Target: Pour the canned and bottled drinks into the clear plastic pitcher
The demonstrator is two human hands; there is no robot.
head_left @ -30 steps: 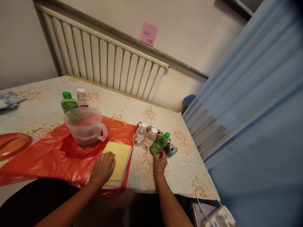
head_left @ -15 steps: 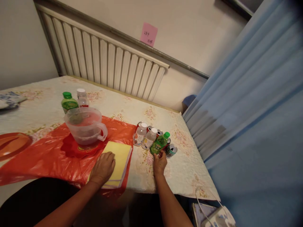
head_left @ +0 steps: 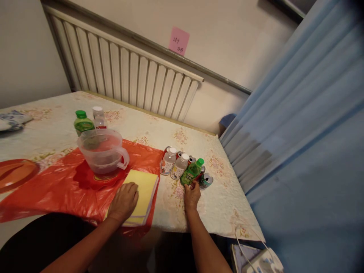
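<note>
My left hand (head_left: 124, 201) lies flat on a folded yellow cloth (head_left: 144, 189). At the front of a group of bottles and cans, my right hand (head_left: 192, 196) has its thumb and fingers about the base of a green-capped drink bottle (head_left: 190, 175), which stands on the table. Two white-capped clear bottles, one with an orange label (head_left: 167, 165) and one with a yellow label (head_left: 178, 169), stand to its left. A teal can (head_left: 206, 182) is on its right, and several cans behind are partly hidden.
A clear plastic jug (head_left: 102, 155) sits on a red scalloped dish (head_left: 82, 178) over a red plastic sheet (head_left: 57, 201). Behind it stand a green bottle (head_left: 82, 123) and a white-capped bottle (head_left: 99, 117). An orange lid (head_left: 17, 172) lies left. A blue curtain (head_left: 298, 125) borders the table's right.
</note>
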